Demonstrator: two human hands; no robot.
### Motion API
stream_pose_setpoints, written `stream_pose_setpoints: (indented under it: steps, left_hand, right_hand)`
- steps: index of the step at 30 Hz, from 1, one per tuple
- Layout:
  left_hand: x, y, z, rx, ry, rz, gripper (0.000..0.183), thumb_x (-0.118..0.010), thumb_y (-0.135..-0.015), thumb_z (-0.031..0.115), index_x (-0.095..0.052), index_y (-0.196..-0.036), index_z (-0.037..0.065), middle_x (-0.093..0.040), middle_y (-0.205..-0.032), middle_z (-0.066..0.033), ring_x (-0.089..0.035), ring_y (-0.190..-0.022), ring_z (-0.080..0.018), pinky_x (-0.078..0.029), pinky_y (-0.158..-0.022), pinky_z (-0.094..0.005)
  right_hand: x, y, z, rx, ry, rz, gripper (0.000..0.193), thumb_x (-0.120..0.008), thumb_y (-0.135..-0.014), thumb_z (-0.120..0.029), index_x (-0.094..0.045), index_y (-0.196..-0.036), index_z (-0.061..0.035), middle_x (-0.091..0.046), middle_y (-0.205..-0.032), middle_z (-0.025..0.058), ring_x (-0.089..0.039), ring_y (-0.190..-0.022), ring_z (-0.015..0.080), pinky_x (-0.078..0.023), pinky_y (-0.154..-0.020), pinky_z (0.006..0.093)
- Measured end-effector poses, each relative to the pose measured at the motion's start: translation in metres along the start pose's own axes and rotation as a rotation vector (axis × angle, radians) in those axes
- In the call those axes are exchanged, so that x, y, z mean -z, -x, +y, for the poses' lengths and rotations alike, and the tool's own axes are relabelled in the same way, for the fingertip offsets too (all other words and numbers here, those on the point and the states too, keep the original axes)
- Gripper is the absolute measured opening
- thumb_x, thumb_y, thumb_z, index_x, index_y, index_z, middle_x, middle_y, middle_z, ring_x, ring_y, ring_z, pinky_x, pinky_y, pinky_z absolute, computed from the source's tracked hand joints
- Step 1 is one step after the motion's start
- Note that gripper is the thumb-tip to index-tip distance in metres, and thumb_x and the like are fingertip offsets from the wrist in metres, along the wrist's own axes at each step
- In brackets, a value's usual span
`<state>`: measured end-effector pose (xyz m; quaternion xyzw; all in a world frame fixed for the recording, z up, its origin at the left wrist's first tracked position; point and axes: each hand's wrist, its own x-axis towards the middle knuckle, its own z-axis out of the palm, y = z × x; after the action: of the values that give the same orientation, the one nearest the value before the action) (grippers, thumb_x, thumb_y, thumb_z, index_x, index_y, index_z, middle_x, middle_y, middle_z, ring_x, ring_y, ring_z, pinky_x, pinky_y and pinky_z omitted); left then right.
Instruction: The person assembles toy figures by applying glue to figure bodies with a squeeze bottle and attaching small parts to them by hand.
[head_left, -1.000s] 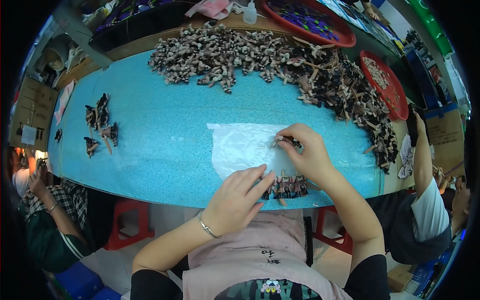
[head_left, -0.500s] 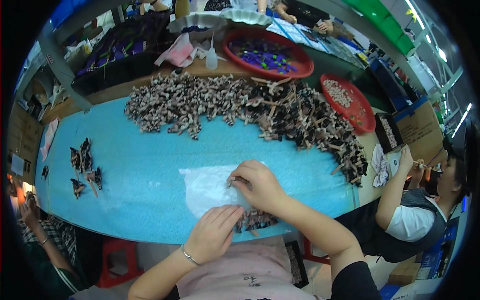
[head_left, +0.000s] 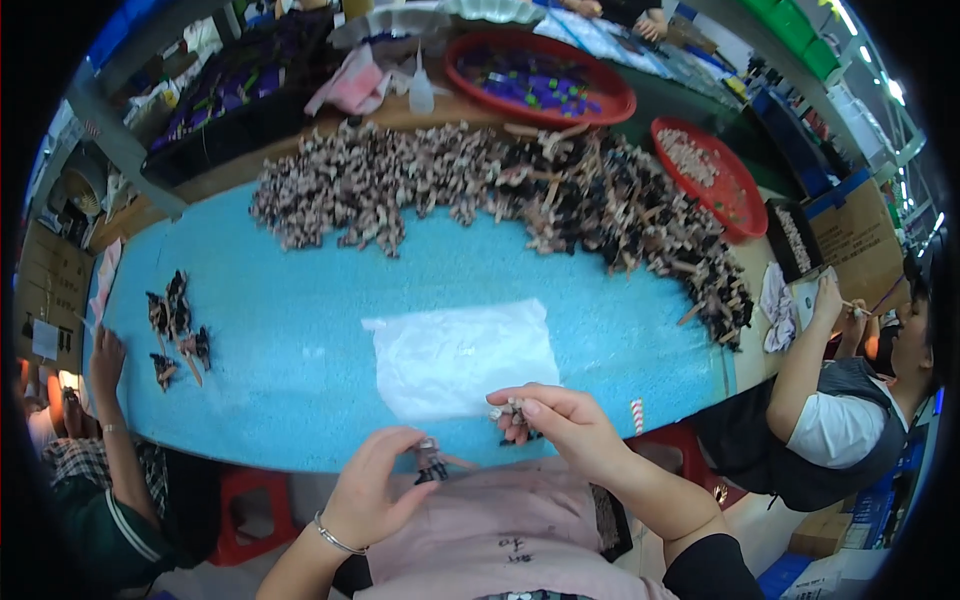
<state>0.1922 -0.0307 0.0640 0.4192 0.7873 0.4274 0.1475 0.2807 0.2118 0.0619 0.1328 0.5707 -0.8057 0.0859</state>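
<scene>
Across the middle of the frame spreads the blue table [head_left: 300, 340], its near edge curving just in front of the person's lap. Along its far side, from upper centre to right, lies a heap of small dark-and-pale figurines [head_left: 560, 200], probably pushed back there so that the near part stays free for the hands. Below it, at lower centre, a crinkled white sheet [head_left: 465, 360] lies flat, perhaps to keep the tabletop clean. At the upper edge, a large red tray [head_left: 612, 115] holds purple and green pieces; right of it, a smaller red tray [head_left: 745, 205] keeps pale bits, the rims likely stopping them from scattering. At lower right of centre, the right hand [head_left: 570, 420] is just below the sheet; its grip pinches a pale-topped figurine [head_left: 512, 418] between thumb and fingers, seemingly so that the top stays uncovered. At lower centre, the left hand [head_left: 375, 485] has thumb and fingers closed about a dark figurine [head_left: 430, 462], near the table's edge, perhaps to bring it close to view. At the left, a loose cluster [head_left: 178, 320] of similar pieces sits well apart from the heap, apparently sorted out.
</scene>
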Motion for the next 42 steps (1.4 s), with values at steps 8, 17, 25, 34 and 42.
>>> stream_pose_setpoints:
  steps: [8, 17, 25, 34, 42]
  left_hand:
    - [-0.026, -0.004, 0.007, 0.101, 0.217, -0.169, 0.060, -0.074, -0.073, 0.008, -0.047, -0.125, 0.001, -0.054, -0.107, -0.0156, -0.056, -0.096, -0.0283, -0.047, -0.085, -0.0354]
    - [-0.032, 0.007, 0.000, 0.053, 0.237, -0.151, 0.064, -0.075, -0.070, 0.006, -0.046, -0.127, 0.000, -0.055, -0.107, -0.0143, -0.056, -0.094, -0.0258, -0.047, -0.083, -0.0347]
    - [-0.031, 0.003, 0.002, 0.043, 0.227, -0.158, 0.062, -0.076, -0.069, 0.007, -0.049, -0.124, -0.002, -0.056, -0.108, -0.0150, -0.056, -0.093, -0.0269, -0.048, -0.081, -0.0348]
    - [-0.025, 0.002, -0.004, 0.037, 0.290, -0.160, 0.051, -0.072, -0.075, 0.007, -0.051, -0.121, -0.003, -0.057, -0.107, -0.0159, -0.058, -0.092, -0.0263, -0.048, -0.080, -0.0336]
    - [-0.030, 0.001, -0.007, 0.145, 0.335, -0.137, 0.022, -0.066, -0.077, 0.001, -0.063, -0.098, 0.001, -0.064, -0.091, -0.0122, -0.062, -0.087, -0.0244, -0.048, -0.078, -0.0327]
  right_hand:
    - [-0.026, 0.036, 0.025, 0.158, 0.186, -0.010, 0.025, -0.059, -0.087, 0.000, -0.063, -0.111, 0.0039, -0.057, -0.112, 0.0111, -0.058, -0.099, 0.0179, -0.046, -0.086, 0.0287]
    - [-0.041, 0.033, 0.040, 0.261, 0.513, 0.004, 0.027, -0.066, -0.077, 0.002, -0.065, -0.104, 0.0010, -0.061, -0.104, 0.0134, -0.061, -0.095, 0.0247, -0.049, -0.081, 0.0310]
    - [-0.042, 0.032, 0.036, 0.264, 0.560, 0.013, 0.028, -0.067, -0.076, 0.003, -0.065, -0.104, 0.0015, -0.060, -0.104, 0.0135, -0.062, -0.094, 0.0248, -0.049, -0.080, 0.0308]
    - [-0.041, 0.029, 0.037, 0.221, 0.512, 0.062, 0.026, -0.068, -0.076, 0.003, -0.067, -0.101, 0.0011, -0.063, -0.099, 0.0128, -0.062, -0.092, 0.0238, -0.049, -0.079, 0.0302]
    - [-0.041, 0.029, 0.041, 0.228, 0.514, 0.059, 0.024, -0.068, -0.076, 0.002, -0.067, -0.101, 0.0004, -0.063, -0.098, 0.0139, -0.063, -0.094, 0.0245, -0.050, -0.081, 0.0308]
